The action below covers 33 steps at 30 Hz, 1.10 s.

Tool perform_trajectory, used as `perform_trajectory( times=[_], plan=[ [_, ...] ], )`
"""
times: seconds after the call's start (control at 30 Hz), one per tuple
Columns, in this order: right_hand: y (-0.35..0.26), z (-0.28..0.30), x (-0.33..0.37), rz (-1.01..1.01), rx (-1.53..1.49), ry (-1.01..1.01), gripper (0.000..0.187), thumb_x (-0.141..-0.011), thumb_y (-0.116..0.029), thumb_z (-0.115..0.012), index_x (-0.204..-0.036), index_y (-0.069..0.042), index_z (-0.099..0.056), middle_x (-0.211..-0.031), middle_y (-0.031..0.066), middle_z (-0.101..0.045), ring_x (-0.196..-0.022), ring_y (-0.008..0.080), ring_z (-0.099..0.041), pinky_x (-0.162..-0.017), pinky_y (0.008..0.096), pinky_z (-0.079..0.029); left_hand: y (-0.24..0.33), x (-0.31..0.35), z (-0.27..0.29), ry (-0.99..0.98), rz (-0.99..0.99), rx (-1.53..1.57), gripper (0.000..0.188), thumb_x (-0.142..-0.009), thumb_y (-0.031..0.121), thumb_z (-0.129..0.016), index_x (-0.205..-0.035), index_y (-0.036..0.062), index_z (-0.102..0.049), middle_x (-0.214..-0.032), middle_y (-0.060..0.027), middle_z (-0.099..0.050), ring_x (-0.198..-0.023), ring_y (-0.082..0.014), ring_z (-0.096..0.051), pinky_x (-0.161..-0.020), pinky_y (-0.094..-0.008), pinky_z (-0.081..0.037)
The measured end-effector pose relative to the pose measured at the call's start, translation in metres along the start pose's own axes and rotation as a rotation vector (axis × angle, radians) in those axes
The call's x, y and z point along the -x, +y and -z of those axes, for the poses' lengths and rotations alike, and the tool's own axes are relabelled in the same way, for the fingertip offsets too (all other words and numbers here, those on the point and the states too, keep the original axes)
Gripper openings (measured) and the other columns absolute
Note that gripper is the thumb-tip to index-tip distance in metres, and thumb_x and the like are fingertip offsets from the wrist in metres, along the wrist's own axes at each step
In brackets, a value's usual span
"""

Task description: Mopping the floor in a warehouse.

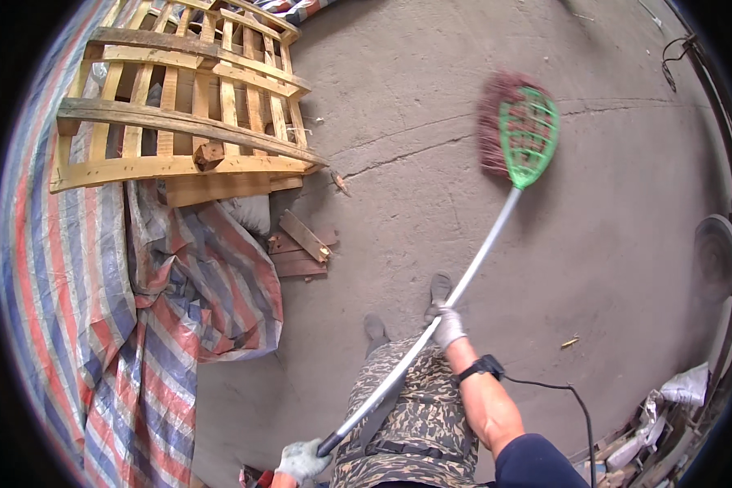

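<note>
A long-handled broom [486, 236] slants across the view from lower left to upper right. Its green slotted plastic frame and dark reddish bristles, a little blurred, are at the floor ahead of me on the right. My left hand [304, 460], in a pale work glove, is closed around the dark grip at the handle's near end. Farther up the pale shaft, my right hand [447, 327], also gloved, wraps around it in front of my camouflage apron [407, 398]. A black strap device [481, 368] with a cable sits on my right wrist.
Wooden pallets [179, 122] lean at the upper left over a striped tarpaulin [65, 325]. Short boards [301, 244] lie beside them on the cracked concrete floor [398, 220]. A wheel [716, 252] stands at the right edge, with scraps [651, 427] below it.
</note>
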State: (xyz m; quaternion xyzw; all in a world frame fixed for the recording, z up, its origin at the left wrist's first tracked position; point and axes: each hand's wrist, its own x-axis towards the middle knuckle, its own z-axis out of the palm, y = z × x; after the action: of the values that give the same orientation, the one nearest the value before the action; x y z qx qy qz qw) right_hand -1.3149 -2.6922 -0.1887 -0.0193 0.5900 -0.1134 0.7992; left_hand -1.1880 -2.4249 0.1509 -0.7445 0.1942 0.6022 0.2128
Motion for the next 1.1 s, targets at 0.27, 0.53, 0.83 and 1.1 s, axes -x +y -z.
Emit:
perform_trajectory(
  times=[0.27, 0.53, 0.83, 1.1],
  plan=[
    [-0.101, 0.093, 0.027, 0.042, -0.256, 0.414, 0.019, -0.082, -0.023, -0.049, -0.066, -0.017, -0.041, -0.046, -0.0033, -0.031, -0.038, 0.0135, -0.034, -0.038, 0.0312, -0.032, 0.069, -0.047, 0.055, 0.228, -0.373, -0.135, 0.026, -0.069, 0.037, -0.055, -0.08, 0.0138, -0.06, -0.069, -0.0116, -0.061, -0.068, -0.0303, -0.059, -0.061, -0.0416, -0.046],
    [0.024, 0.048, 0.053, -0.005, -0.275, 0.397, 0.025, -0.082, -0.022, -0.046, -0.06, -0.016, -0.037, -0.042, 0.0005, -0.032, -0.036, 0.0182, -0.035, -0.037, 0.0339, -0.035, -0.071, -0.054, 0.024, 0.272, -0.247, -0.206, 0.029, -0.068, 0.044, -0.057, -0.077, 0.0171, -0.061, -0.071, -0.0092, -0.062, -0.07, -0.0281, -0.06, -0.064, -0.0402, -0.047],
    [0.148, -0.097, 0.062, -0.021, -0.01, 0.27, 0.017, -0.079, -0.022, -0.054, -0.07, -0.012, -0.043, -0.052, 0.0051, -0.041, -0.039, 0.02, -0.04, -0.037, 0.0363, -0.037, -0.203, -0.016, -0.078, 0.752, -0.076, 0.144, 0.02, -0.07, 0.036, -0.058, -0.07, 0.0161, -0.058, -0.066, -0.0106, -0.059, -0.064, -0.0325, -0.056, -0.057, -0.0426, -0.044],
    [0.16, -0.232, 0.053, -0.031, 0.224, 0.033, 0.02, -0.075, -0.022, -0.06, -0.068, -0.009, -0.047, -0.051, 0.0056, -0.046, -0.038, 0.0171, -0.044, -0.035, 0.0313, -0.04, -0.152, 0.016, -0.086, 0.894, 0.101, 0.334, 0.013, -0.073, 0.029, -0.058, -0.077, 0.0169, -0.06, -0.065, -0.0114, -0.059, -0.06, -0.0319, -0.058, -0.055, -0.0414, -0.045]
  ],
)
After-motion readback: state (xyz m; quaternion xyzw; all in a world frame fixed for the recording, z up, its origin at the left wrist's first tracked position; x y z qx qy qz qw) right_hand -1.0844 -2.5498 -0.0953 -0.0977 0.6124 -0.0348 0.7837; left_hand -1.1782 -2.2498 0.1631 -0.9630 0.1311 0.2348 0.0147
